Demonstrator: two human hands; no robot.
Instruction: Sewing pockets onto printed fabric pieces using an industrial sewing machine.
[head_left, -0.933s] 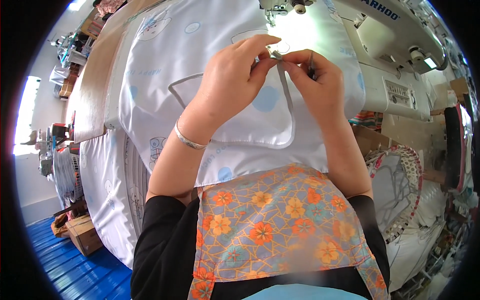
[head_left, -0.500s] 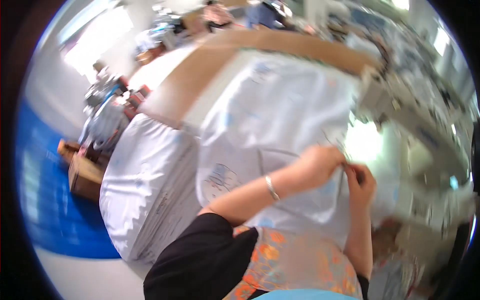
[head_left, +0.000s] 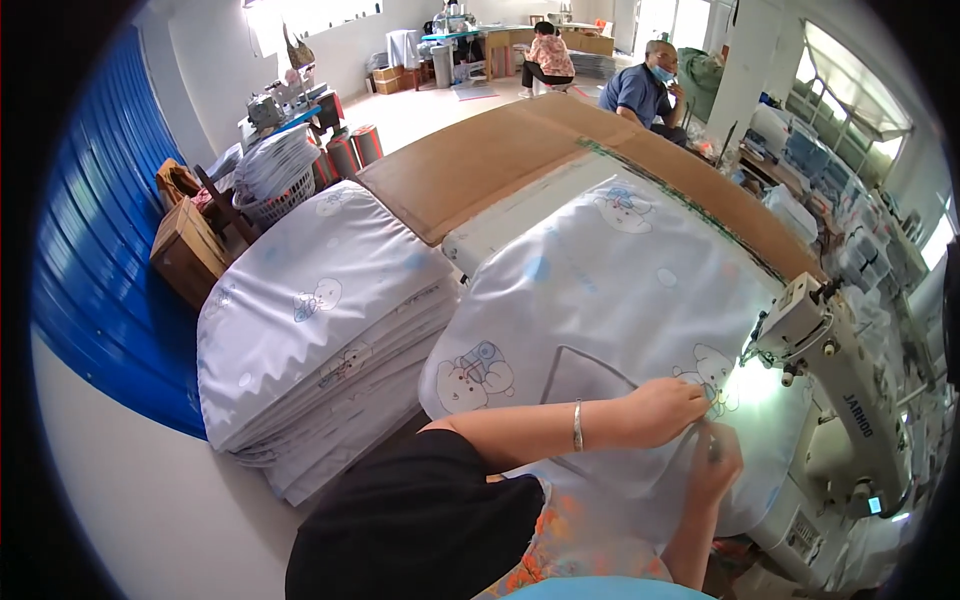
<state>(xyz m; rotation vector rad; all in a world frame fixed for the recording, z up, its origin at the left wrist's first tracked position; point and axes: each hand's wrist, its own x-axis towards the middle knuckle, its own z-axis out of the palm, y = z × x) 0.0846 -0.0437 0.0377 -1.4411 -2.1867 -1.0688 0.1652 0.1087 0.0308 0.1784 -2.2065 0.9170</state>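
Note:
A white cloth panel [head_left: 600,270] printed with cartoon bears lies spread before me, its right part beside the lit needle area of a sewing machine [head_left: 835,370]. A dark-trimmed grey-white piece [head_left: 590,385] lies on it, partly under my left forearm. My left hand [head_left: 668,412], with a silver bangle at the wrist, is closed just left of the machine's light. Close below it, my right hand [head_left: 715,462] is closed too, its fingertips pinched and slightly blurred. Whatever the fingers of both hands hold is too small or hidden to make out.
A thick stack of similar white panels [head_left: 330,330] stands at my left. Behind the cloth, brown board [head_left: 480,150] covers the table. Two people sit farther back, one in blue [head_left: 640,95]. Cardboard box [head_left: 190,250] and white basket [head_left: 275,200] stand far left.
The view has steadied and shifted, so the machine shows clearly at right. My hands have come slightly apart, the right one now lower, both still by the light.

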